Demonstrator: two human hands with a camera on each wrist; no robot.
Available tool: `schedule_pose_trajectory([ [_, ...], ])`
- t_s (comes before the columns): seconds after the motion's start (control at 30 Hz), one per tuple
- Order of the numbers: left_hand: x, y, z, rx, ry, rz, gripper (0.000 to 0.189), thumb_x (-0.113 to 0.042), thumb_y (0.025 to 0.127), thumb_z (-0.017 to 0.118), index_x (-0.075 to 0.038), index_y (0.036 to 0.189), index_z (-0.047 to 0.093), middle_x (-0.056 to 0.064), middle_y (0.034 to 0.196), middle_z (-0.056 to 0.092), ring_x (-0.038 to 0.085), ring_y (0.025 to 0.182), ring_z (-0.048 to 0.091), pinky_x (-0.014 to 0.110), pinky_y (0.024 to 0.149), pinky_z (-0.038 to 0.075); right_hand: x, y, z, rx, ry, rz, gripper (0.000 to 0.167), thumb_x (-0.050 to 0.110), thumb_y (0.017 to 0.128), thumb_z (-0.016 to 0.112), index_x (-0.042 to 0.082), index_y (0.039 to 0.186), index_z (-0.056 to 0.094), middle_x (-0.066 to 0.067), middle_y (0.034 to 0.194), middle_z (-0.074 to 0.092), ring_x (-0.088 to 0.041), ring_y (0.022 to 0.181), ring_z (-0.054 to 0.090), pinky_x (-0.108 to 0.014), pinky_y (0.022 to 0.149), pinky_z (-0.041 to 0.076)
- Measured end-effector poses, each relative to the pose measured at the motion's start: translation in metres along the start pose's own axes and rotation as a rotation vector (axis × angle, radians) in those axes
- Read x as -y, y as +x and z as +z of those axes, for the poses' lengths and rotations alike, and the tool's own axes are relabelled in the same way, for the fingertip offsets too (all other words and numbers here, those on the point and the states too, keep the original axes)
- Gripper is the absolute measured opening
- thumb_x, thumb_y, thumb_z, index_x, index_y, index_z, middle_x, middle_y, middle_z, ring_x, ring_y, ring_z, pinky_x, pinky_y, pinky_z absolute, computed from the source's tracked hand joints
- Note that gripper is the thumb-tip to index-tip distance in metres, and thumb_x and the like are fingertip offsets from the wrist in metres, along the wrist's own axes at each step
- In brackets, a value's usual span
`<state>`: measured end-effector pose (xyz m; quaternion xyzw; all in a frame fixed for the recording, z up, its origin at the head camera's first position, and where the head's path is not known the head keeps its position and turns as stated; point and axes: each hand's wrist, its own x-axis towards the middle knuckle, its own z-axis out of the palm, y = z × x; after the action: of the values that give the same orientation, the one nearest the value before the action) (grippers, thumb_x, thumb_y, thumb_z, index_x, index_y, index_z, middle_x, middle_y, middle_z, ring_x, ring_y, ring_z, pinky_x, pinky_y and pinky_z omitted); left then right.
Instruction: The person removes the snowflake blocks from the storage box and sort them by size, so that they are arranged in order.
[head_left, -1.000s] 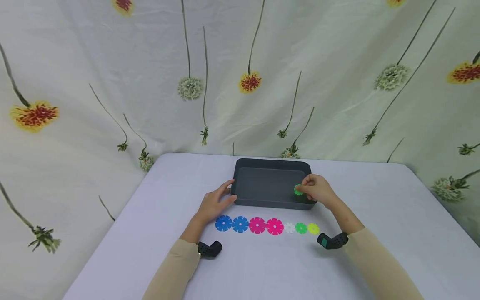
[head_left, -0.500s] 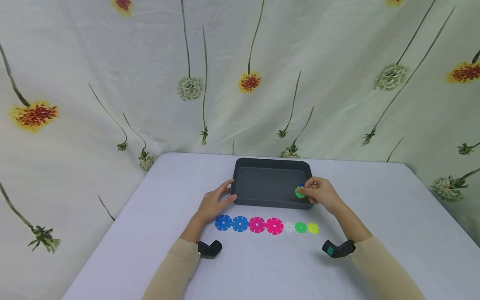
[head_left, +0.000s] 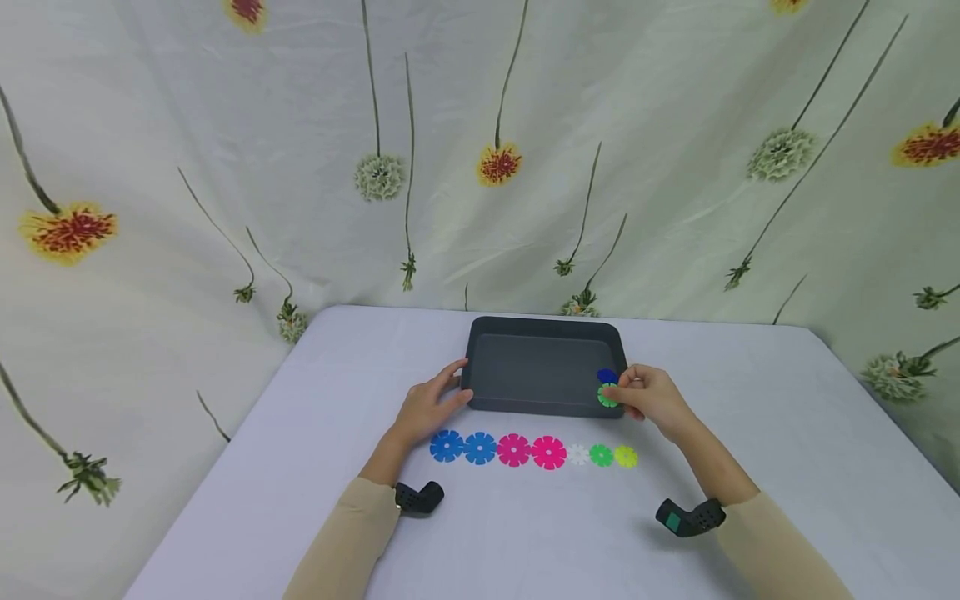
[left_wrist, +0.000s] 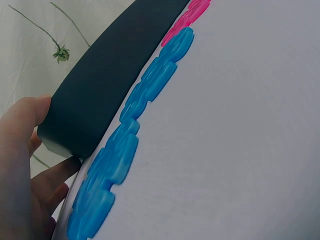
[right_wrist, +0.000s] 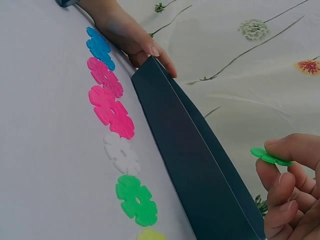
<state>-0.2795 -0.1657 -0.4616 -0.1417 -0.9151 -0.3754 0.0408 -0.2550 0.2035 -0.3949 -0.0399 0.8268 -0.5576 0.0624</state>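
My right hand (head_left: 654,398) pinches a small green flower-shaped disc (right_wrist: 270,156) between thumb and forefinger, over the near right corner of a dark grey tray (head_left: 540,367). Just behind it, inside the tray's right end, shows a dark blue disc (head_left: 607,376), partly covered by the fingers. My left hand (head_left: 429,408) rests against the tray's left end, thumb and fingertips touching the wall, fingers fairly straight. In front of the tray lies a row of flower discs: two blue (head_left: 463,447), two pink (head_left: 532,451), then white (head_left: 578,454), green (head_left: 602,455) and yellow (head_left: 626,456).
The tray stands near the back of a table with a white cloth (head_left: 510,533). Behind the table hangs a flower-printed curtain (head_left: 435,225). Each wrist wears a black camera mount (head_left: 420,497).
My right hand has drawn back toward the near right corner of the tray with the green disc. The dark blue disc has come into sight. My left hand has stayed in place.
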Motion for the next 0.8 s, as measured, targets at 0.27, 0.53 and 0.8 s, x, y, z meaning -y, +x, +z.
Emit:
schedule_pose_trajectory([
  [0.27, -0.001, 0.000, 0.000, -0.008, 0.002, 0.004, 0.063, -0.049, 0.095, 0.054, -0.027, 0.151, 0.038, 0.012, 0.139, 0.055, 0.039, 0.134, 0.042, 0.066, 0.108, 0.021, -0.005, -0.009, -0.003, 0.003, 0.034, -0.020, 0.029, 0.017, 0.088, 0.073, 0.003, 0.085, 0.048, -0.001, 0.057, 0.050, -0.013, 0.049, 0.043, -0.027, 0.050, 0.038],
  [0.53, -0.001, 0.000, 0.001, -0.010, 0.005, 0.008, 0.062, -0.049, 0.095, 0.054, -0.027, 0.151, 0.038, 0.012, 0.139, 0.055, 0.039, 0.134, 0.042, 0.065, 0.109, 0.021, -0.011, -0.015, -0.006, -0.010, 0.035, 0.013, 0.029, 0.016, 0.088, 0.074, 0.002, 0.085, 0.049, 0.000, 0.057, 0.050, -0.013, 0.049, 0.042, -0.026, 0.050, 0.038],
  [0.8, 0.000, 0.000, 0.001, -0.010, 0.002, 0.007, 0.062, -0.049, 0.095, 0.054, -0.027, 0.151, 0.038, 0.013, 0.138, 0.056, 0.039, 0.134, 0.042, 0.065, 0.108, 0.021, -0.018, -0.019, -0.011, -0.025, 0.032, 0.028, 0.028, 0.016, 0.087, 0.074, 0.002, 0.085, 0.050, 0.000, 0.056, 0.050, -0.013, 0.049, 0.043, -0.025, 0.050, 0.038],
])
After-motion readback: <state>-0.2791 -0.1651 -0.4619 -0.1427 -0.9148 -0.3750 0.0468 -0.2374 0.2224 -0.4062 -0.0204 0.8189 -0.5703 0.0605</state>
